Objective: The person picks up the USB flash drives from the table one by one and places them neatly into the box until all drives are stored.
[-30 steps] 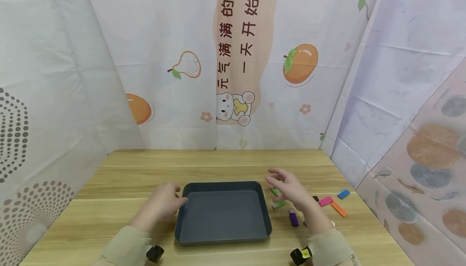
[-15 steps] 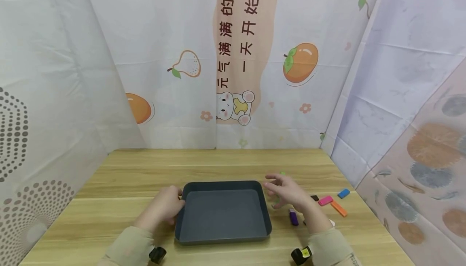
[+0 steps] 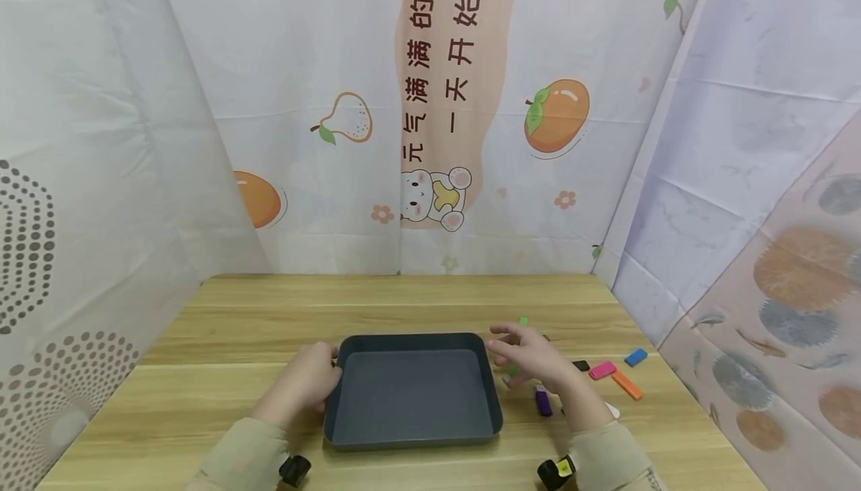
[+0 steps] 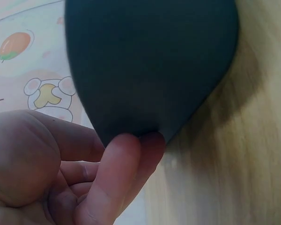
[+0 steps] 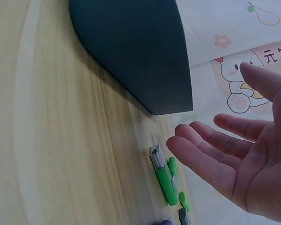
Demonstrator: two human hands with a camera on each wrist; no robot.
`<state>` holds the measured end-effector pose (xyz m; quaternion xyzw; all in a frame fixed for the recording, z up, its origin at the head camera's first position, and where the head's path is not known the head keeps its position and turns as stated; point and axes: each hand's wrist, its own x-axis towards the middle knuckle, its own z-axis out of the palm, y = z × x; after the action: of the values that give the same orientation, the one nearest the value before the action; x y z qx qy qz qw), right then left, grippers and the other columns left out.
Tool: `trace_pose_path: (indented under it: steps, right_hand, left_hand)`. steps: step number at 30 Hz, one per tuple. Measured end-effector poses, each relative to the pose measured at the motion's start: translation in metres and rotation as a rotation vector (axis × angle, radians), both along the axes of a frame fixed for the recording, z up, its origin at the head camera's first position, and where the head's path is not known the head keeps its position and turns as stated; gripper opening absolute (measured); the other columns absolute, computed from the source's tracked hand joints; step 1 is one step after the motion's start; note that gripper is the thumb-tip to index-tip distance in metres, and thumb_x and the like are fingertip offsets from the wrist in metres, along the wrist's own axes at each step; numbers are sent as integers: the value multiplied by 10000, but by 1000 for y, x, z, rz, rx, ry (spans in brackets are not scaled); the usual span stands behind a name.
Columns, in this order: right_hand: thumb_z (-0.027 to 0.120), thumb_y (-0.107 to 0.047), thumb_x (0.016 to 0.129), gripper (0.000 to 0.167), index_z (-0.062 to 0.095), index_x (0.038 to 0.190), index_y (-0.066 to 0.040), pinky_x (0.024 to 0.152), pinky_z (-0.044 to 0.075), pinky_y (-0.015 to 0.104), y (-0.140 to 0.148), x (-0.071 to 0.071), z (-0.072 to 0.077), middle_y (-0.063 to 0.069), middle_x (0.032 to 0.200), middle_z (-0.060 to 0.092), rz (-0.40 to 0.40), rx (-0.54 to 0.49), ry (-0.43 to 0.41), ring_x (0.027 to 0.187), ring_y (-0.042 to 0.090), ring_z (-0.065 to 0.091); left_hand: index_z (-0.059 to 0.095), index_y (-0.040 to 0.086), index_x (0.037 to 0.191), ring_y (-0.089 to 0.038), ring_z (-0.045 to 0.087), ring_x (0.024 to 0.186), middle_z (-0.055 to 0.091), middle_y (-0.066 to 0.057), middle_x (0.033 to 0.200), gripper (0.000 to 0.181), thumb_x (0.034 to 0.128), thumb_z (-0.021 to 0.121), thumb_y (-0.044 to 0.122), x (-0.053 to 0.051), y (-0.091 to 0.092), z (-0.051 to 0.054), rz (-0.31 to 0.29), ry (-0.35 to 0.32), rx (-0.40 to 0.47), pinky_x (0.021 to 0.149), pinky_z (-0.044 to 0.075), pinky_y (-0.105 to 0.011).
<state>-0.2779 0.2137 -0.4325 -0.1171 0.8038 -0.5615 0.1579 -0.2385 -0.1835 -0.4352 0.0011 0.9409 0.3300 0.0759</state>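
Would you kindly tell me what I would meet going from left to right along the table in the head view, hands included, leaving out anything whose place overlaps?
Left hand → dark grey tray → right hand → black stick → pink stick → blue stick.

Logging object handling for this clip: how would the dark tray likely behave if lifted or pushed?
The tray is probably stiff, given its straight, unsagging sides. Its broad, flat floor and low walls suggest sliding rather than tipping.
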Motion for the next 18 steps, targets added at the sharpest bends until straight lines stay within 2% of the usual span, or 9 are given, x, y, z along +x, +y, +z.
trace_pose_path:
  steps: [4,18]
  right_hand:
    - [656,-424,989,708,423,1505,1,719,612,533,1,-2,-1,215,1297,567,-8,5,-12,1095,381,618]
    - [619,-369,1022,662,399,1519,7,702,607,559,3,-4,3,219,1342,560,-21,3,-12,1100,367,614]
  left_hand:
    - [586,-127,1302,-197,629,483,661,-154,896,376,952,550,6,-1,1,1,17,-14,9,426,540,-309]
    - [553,-120,1355,-181,651,558,679,-185,1003,411,974,555,32,-9,5,-1,50,-27,44,457,557,-304]
